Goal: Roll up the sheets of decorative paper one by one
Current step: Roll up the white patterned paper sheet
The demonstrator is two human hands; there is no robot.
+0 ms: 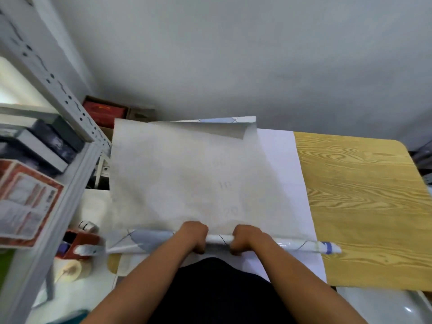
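Gripping: left hand [195,236] and right hand [243,238] both curl round the roll [219,239], side by side at its middle.
Roll: lies crosswise at the table's [364,206] near edge, its ends sticking out past each hand.
Sheet [177,178]: unrolled part stretches away beyond the hands, far edge curled up.
Tape dispenser [80,245]: left of the grip.
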